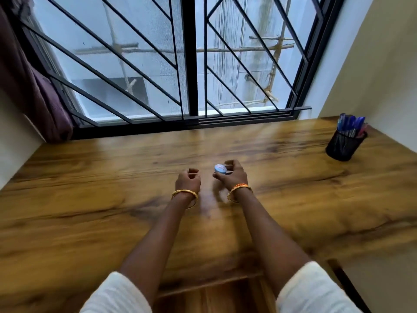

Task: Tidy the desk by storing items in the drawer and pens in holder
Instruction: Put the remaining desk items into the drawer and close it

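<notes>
My right hand point(232, 176) is over the middle of the wooden desk point(90, 199), with its fingers closed around a small round white-and-blue container point(220, 168). A thin stick-like tip pokes out above the fingers; I cannot tell what it is. My left hand point(188, 180) hovers just to the left with curled fingers and holds nothing. A black mesh pen holder point(345, 143) stands at the far right, filled with several blue pens point(352, 123). Below the desk's front edge, between my arms, an open wooden drawer point(225, 297) shows partly.
A barred window point(189, 64) runs along the back of the desk. A purple curtain point(40, 91) hangs at the back left. Walls close the desk in on the left and right sides.
</notes>
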